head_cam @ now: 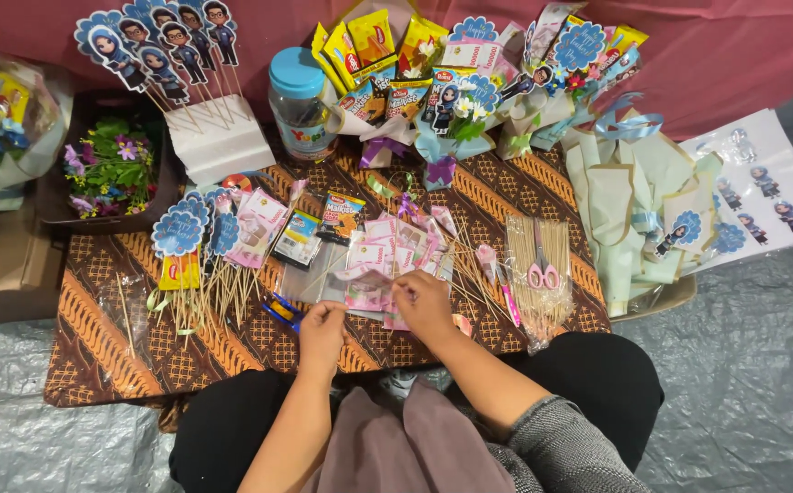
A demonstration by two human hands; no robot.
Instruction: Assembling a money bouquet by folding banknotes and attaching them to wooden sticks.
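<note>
Pink sleeve: small, flat, clear-wrapped, on patterned table.
Left hand: fingers pinched, grip unclear.
Right hand: pinching the sleeve.

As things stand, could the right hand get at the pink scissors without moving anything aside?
Probably yes. The pink scissors lie on top of the skewer bundle, uncovered, just right of the right hand, with only loose sticks lying between them.

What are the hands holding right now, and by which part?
Both hands pinch a pink sleeved banknote: the right hand at its right edge, the left hand near its lower edge. The exact grip is too small to tell.
</note>
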